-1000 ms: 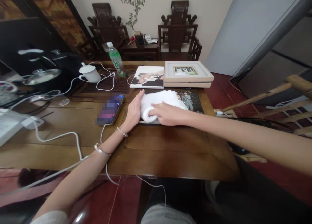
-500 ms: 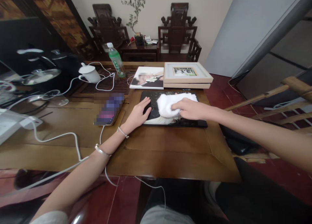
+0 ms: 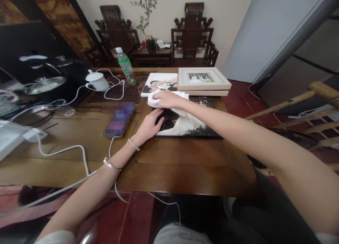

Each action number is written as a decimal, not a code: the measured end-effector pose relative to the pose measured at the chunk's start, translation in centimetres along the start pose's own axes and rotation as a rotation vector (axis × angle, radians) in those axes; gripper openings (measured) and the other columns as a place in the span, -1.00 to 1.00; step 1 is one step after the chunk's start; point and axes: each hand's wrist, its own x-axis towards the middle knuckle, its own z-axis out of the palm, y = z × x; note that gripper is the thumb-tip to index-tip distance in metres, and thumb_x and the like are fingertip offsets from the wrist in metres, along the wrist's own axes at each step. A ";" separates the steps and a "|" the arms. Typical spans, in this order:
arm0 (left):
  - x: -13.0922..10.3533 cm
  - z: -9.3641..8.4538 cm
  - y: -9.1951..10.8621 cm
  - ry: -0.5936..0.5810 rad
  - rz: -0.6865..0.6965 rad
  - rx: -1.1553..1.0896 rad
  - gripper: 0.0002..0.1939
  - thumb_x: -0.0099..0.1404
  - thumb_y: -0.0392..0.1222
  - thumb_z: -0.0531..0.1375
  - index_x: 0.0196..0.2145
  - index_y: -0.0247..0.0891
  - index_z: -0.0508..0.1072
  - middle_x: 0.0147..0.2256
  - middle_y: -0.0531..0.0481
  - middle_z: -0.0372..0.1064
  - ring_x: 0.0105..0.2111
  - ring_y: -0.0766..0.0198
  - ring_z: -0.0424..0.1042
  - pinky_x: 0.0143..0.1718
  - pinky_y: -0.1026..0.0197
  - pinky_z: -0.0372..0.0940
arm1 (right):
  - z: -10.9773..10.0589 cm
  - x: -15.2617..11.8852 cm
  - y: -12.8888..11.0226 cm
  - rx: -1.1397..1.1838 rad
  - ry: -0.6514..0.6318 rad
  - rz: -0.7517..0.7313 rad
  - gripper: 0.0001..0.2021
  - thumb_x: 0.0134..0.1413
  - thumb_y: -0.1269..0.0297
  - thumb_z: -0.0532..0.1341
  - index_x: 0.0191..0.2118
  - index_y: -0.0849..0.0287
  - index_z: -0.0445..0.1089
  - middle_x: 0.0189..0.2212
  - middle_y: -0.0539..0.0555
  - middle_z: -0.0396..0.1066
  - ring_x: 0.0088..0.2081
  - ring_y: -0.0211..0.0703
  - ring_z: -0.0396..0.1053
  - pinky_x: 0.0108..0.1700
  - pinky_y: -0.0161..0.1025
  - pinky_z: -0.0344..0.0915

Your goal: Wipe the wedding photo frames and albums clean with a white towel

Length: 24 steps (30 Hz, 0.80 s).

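Note:
A dark photo panel (image 3: pixel 190 125), printed with a figure in a white dress, lies flat on the wooden table (image 3: pixel 180 166). At its left edge rests my left hand (image 3: pixel 150 123), fingers spread, touching the panel's corner. My right hand (image 3: pixel 166 98) is closed on a white cloth (image 3: pixel 153 99) at the panel's far left corner. Part of the cloth trails to the right behind the wrist, and my right forearm crosses over the panel, hiding some of it.
Behind the panel lie a white-edged photo print (image 3: pixel 161 82) and stacked light-wood picture frames (image 3: pixel 203 77). To the left are a phone (image 3: pixel 120 120) on a cable, a green-labelled bottle (image 3: pixel 126 66), a white lidded cup (image 3: pixel 97 80), a pot (image 3: pixel 46 85) and loose white cables.
My right hand has moved the cloth from the middle of the panel to its far left corner, uncovering the printed dress. My left hand has stayed in place.

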 end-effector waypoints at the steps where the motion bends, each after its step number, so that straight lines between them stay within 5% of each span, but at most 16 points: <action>1: 0.0 0.0 0.0 -0.002 0.002 0.001 -0.56 0.38 -0.10 0.03 0.11 -0.36 0.41 0.14 -0.24 0.36 0.16 -0.03 0.33 0.23 -0.11 0.21 | 0.1 0.4 -0.3 -0.002 -0.002 -0.012 -0.65 0.04 0.55 0.04 -0.11 0.29 0.47 -0.10 0.14 0.48 -0.16 -0.12 0.30 -0.22 -0.30 0.04; 7: 0.0 0.0 0.0 -0.006 0.003 0.003 -0.54 0.39 -0.08 0.03 0.11 -0.40 0.40 0.17 -0.29 0.31 0.19 -0.03 0.30 0.25 -0.11 0.18 | -0.3 -0.8 1.4 0.024 -0.007 -0.010 -0.64 -0.01 0.56 0.02 -0.14 0.30 0.46 -0.10 0.19 0.47 -0.14 -0.07 0.32 -0.19 -0.28 0.06; 19: -0.1 0.3 -0.4 -0.006 0.008 -0.008 -0.52 0.40 -0.05 0.01 0.13 -0.38 0.38 0.23 -0.28 0.23 0.26 0.00 0.19 0.29 -0.13 0.10 | -2.4 -11.7 9.9 0.004 0.004 0.186 -0.65 -0.17 0.51 0.02 -0.23 0.20 0.41 -0.17 0.17 0.47 -0.19 -0.01 0.33 -0.17 -0.20 0.12; 24: -0.1 0.2 -0.2 -0.004 0.009 -0.009 -0.51 0.40 -0.06 0.01 0.13 -0.45 0.38 0.22 -0.35 0.22 0.26 0.00 0.19 0.30 -0.10 0.10 | -1.0 -15.2 10.0 0.001 0.025 0.175 -0.63 -0.20 0.54 -0.01 -0.26 0.20 0.42 -0.30 0.15 0.47 -0.25 -0.03 0.35 -0.21 -0.20 0.16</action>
